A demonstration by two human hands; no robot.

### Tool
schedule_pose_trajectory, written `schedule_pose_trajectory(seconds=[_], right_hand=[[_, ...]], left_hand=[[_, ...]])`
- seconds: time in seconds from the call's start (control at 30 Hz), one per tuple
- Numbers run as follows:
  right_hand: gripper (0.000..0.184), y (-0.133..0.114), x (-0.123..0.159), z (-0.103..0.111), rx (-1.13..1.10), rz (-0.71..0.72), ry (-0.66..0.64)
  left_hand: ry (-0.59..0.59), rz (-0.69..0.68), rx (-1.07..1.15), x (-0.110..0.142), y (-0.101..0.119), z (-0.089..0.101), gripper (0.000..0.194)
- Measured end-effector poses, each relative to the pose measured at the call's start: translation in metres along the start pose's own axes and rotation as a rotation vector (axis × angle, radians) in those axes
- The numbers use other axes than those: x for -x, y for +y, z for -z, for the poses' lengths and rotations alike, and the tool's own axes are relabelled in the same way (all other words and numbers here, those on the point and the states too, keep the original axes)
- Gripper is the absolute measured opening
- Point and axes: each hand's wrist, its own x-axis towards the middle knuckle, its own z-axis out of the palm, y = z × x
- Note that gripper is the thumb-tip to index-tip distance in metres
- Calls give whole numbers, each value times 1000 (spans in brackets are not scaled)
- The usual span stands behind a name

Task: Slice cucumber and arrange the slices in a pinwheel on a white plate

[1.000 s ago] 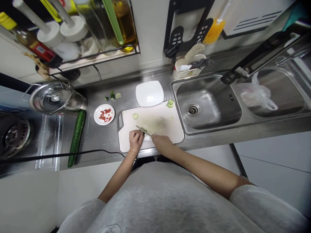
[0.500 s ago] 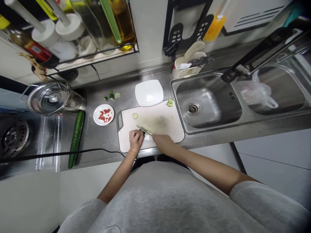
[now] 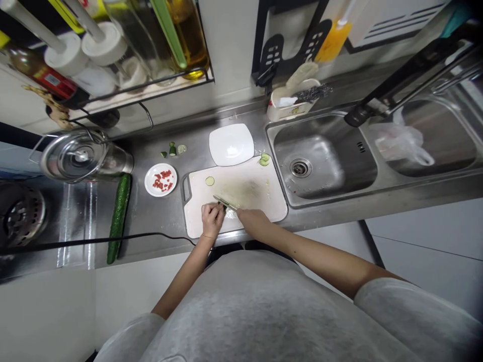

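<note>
My right hand [image 3: 253, 222] is closed around a knife [image 3: 224, 202], its blade pointing up and to the left over the white cutting board [image 3: 199, 221]. Against the blade, the curled fingers of my left hand [image 3: 212, 219] press on a small dark green cucumber piece, mostly hidden by the fingers and knife. One pale round cucumber slice [image 3: 210, 181] lies flat at the board's upper left. A few more thin slices [image 3: 264, 159] rest at its upper right corner.
A white square plate [image 3: 231, 146] touches the board's far edge. Left of it are a small plate [image 3: 149, 187] of chopped red bits, cucumber ends [image 3: 172, 150] and a whole cucumber [image 3: 119, 218]. A black cable [image 3: 143, 234] crosses nearby. The sink [image 3: 324, 166] is at right.
</note>
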Motion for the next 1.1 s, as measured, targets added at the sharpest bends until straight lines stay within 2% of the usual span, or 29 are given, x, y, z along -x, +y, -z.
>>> schedule_pose_trajectory(seconds=[0.23,0.83,1.0,1.1], right_hand=[[27,2,-4,-3,12,-6,-2],[32,7,-15,-20,-10,-35,22],[31,12,-11,-18,-19,-57,29],[29,15,-8,-14,11,-84,55]], left_hand=[[-7,12,-2,1,-1,-1,11],[-1,42,24,1,-2,-2,11],[-46,44,2,0,4,2,14],[-58,103,30,-2,11,4,15]])
